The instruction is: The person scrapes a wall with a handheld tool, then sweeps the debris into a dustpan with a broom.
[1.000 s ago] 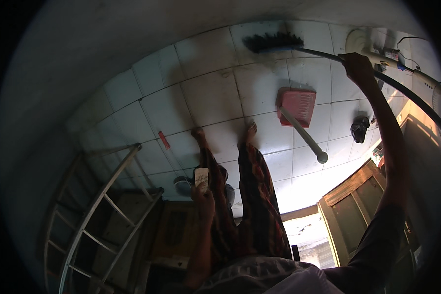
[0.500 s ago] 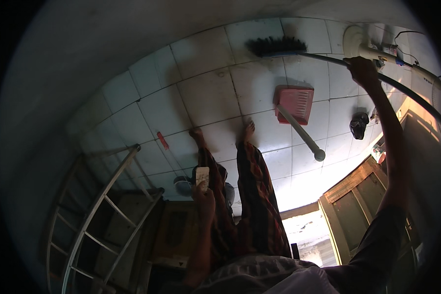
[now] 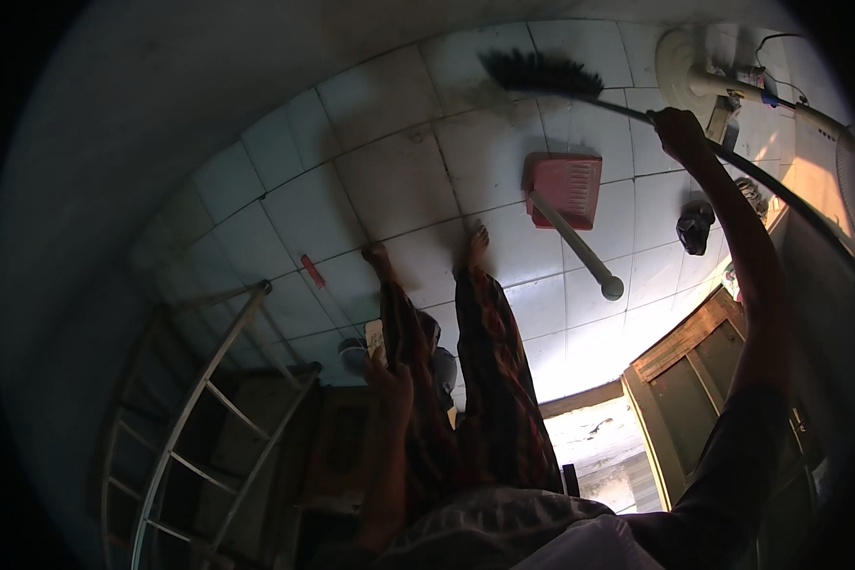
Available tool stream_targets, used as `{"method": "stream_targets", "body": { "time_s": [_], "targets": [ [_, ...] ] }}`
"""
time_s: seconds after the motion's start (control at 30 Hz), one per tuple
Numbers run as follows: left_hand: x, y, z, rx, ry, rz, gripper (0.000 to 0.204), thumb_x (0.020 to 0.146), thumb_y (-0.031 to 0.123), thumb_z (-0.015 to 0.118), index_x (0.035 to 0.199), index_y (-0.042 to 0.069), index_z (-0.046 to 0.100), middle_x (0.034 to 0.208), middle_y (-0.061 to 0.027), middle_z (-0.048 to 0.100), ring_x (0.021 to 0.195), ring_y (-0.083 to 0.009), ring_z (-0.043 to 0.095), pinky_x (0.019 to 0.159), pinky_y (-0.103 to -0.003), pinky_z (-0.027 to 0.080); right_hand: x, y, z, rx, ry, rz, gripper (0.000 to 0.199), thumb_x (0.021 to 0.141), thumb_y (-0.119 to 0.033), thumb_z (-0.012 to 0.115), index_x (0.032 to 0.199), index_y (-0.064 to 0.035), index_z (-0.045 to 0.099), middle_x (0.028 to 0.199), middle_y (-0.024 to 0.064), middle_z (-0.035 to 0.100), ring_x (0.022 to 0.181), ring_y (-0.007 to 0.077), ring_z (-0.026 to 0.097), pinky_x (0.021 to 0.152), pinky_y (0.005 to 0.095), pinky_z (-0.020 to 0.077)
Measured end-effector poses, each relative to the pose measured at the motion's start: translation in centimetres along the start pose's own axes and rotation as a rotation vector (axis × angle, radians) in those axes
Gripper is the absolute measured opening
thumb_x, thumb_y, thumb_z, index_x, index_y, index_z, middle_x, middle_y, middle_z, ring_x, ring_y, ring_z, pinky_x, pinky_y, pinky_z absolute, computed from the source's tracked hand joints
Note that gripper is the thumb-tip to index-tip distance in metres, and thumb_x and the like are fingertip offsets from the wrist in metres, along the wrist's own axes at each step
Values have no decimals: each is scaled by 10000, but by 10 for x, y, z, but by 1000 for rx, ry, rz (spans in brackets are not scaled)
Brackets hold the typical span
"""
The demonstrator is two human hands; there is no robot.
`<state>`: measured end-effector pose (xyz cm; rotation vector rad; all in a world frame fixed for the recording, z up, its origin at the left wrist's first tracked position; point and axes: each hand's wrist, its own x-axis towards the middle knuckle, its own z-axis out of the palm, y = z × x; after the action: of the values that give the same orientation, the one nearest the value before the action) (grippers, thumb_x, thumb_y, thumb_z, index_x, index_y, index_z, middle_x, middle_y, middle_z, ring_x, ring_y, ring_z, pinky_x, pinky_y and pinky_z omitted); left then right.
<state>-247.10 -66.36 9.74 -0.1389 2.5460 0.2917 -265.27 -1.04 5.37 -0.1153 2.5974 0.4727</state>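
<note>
My right hand (image 3: 682,135) is closed around the long dark handle of a broom (image 3: 546,74), my arm stretched far forward. The broom's black bristles are near the far edge of the tiled floor, by the wall. Low beside my left leg, my left hand (image 3: 389,382) grips a pale, flat, rectangular object (image 3: 374,336); its kind is not clear, and my fingers and the shade hide part of it. A pink dustpan (image 3: 584,179) with a long pale handle lies on the tiles right of my bare feet, nearer than the broom head.
A metal ladder (image 3: 220,375) stands at the left. Near it lie a small red object (image 3: 313,272) and a greyish round container (image 3: 352,355). On the right are a dark bundle (image 3: 695,226), a pale round stand base (image 3: 679,74) with a pole, and a wooden door (image 3: 698,385) beside a bright doorway.
The broom head has tilted and its bristles look smeared by motion. My right hand has shifted slightly left, and my left hand has turned, so less of the pale object shows.
</note>
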Motion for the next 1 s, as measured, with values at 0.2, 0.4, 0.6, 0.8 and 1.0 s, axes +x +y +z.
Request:
{"method": "stream_targets", "body": {
  "time_s": [0.2, 0.4, 0.6, 0.8, 1.0],
  "targets": [
    [-10, 0, -10, -41, -97, -94, 595, 766, 140, 609, 1306, 4, 401, 1293, -298, 386, 1195, -472, 397, 1005, -515, 336, -38, 20, -50, 119, 78, -26, 200, 831, -184, 616, 1023, -157, 666, 745, 45, 619, 746, 216, 644, 656, 355, 520],
    [-9, 19, -26, -183, -124, -66, 709, 738, 100, 637, 1344, -58, 304, 1305, -305, 342, 1220, -463, 383, 1035, -491, 341, 50, -46, -40, 204, 339, 32, 86, 800, -122, 545, 850, -125, 615, 755, 63, 625, 751, 236, 649, 631, 386, 522],
    [-17, 15, -42, -95, -167, -21, 811, 736, 108, 684, 1395, -41, 235, 1372, -310, 270, 1267, -450, 349, 1036, -474, 360, 45, -128, -11, 143, 129, -45, 63, 773, -116, 618, 718, -103, 647, 689, 90, 649, 643, 219, 677, 558, 322, 526],
    [-48, -3, -49, -126, -167, 117, 781, 751, 131, 705, 1386, -16, 273, 1355, -302, 326, 1254, -458, 369, 1019, -478, 364, -26, -94, -59, 95, -24, -114, 166, 872, -160, 559, 995, -71, 628, 669, 49, 595, 607, 204, 626, 547, 331, 485],
    [-59, 2, -62, -244, -233, -54, 664, 778, 21, 608, 1366, -14, 301, 1343, -273, 346, 1227, -432, 413, 1010, -444, 379, 2, -103, -97, 327, 336, -149, 247, 862, -109, 557, 1098, -101, 629, 714, 66, 602, 652, 213, 617, 590, 365, 483]
  ]
}}
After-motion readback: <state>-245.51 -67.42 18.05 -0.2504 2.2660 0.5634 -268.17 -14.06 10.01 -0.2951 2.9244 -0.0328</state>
